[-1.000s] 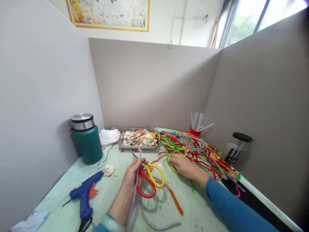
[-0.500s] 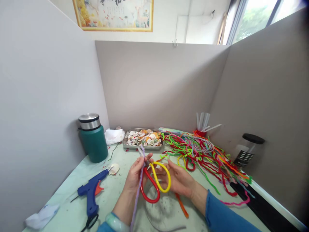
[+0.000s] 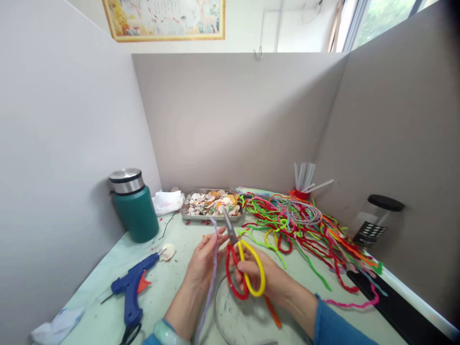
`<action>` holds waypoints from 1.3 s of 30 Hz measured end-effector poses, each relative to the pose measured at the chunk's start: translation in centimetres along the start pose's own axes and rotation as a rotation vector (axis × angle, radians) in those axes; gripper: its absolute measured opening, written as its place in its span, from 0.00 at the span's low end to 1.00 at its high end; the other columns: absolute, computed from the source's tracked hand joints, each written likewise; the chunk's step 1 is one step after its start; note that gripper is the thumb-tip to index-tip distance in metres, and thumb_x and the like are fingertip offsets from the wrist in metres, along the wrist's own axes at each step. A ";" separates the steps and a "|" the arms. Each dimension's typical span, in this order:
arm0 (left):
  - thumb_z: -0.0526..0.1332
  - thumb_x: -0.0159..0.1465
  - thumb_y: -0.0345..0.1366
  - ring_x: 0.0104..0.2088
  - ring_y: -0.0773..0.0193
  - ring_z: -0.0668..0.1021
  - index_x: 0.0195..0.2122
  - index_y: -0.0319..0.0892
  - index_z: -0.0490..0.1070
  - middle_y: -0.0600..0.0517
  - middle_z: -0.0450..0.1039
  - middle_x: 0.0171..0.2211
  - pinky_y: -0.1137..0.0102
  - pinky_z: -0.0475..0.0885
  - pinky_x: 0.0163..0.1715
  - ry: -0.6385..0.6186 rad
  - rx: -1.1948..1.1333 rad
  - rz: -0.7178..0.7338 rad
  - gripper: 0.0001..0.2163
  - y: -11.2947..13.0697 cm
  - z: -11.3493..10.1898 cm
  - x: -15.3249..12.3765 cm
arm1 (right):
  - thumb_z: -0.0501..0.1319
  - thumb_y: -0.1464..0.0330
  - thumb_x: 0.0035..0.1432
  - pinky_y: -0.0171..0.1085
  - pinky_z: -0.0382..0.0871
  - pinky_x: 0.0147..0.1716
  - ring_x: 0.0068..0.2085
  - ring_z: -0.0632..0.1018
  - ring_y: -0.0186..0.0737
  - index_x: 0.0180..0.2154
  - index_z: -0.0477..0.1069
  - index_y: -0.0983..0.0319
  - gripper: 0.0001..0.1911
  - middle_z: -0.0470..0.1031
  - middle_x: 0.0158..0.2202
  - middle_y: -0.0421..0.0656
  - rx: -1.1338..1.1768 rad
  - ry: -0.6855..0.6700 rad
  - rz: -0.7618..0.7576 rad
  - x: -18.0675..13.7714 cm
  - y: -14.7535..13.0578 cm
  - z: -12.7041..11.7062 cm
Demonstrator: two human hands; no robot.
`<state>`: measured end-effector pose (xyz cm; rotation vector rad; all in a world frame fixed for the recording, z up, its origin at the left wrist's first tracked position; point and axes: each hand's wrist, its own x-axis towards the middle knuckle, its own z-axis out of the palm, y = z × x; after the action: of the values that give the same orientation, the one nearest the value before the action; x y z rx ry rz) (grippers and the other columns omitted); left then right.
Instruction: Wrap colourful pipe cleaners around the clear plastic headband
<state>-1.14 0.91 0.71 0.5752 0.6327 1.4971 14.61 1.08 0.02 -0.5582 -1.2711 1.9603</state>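
My left hand is closed on a lilac fuzzy pipe cleaner, which runs from above the fingertips down past the wrist. My right hand grips a pair of scissors by the handles, one loop red and one yellow, with the blades together and pointing up. The blades stand just right of my left fingertips. Under the hands, a grey pipe cleaner curves over the table, and an orange strip lies beside my right wrist.
A blue glue gun lies left, its nozzle by a shell. Behind it stands a green bottle. A metal tray of shells sits at the back. Tangled coloured pipe cleaners and a black-lidded jar are right.
The scissors, held near my left fingers before, are now in my right hand and have shifted right, away from the lilac pipe cleaner. My right fingers have closed around the handles.
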 end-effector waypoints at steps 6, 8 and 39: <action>0.63 0.54 0.32 0.12 0.78 0.63 0.32 0.35 0.72 0.57 0.67 0.20 0.78 0.67 0.12 0.194 0.169 -0.038 0.07 -0.3 -1.4 1.1 | 0.63 0.68 0.47 0.31 0.67 0.21 0.23 0.71 0.31 0.51 0.60 0.57 0.28 0.69 0.32 0.38 -0.571 0.315 -0.143 -0.1 -1.5 -3.7; 0.63 0.53 0.30 0.14 0.77 0.65 0.33 0.34 0.72 0.56 0.67 0.21 0.78 0.68 0.14 0.185 0.160 -0.022 0.07 -0.4 -1.6 1.2 | 0.60 0.72 0.48 0.39 0.69 0.37 0.37 0.74 0.40 0.50 0.64 0.60 0.25 0.71 0.40 0.43 -0.797 0.324 -0.250 -0.1 -1.4 -4.6; 0.67 0.49 0.27 0.19 0.73 0.71 0.32 0.36 0.70 0.54 0.70 0.22 0.75 0.73 0.20 0.173 0.149 -0.044 0.10 -0.5 -1.8 1.1 | 0.59 0.68 0.52 0.38 0.66 0.36 0.36 0.70 0.42 0.48 0.65 0.58 0.19 0.67 0.38 0.46 -1.608 0.281 -0.433 -1.0 -0.9 -4.4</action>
<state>-2.12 1.97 -0.96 0.5454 0.8916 1.4759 18.55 3.16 -1.06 -1.0684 -2.3068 0.1546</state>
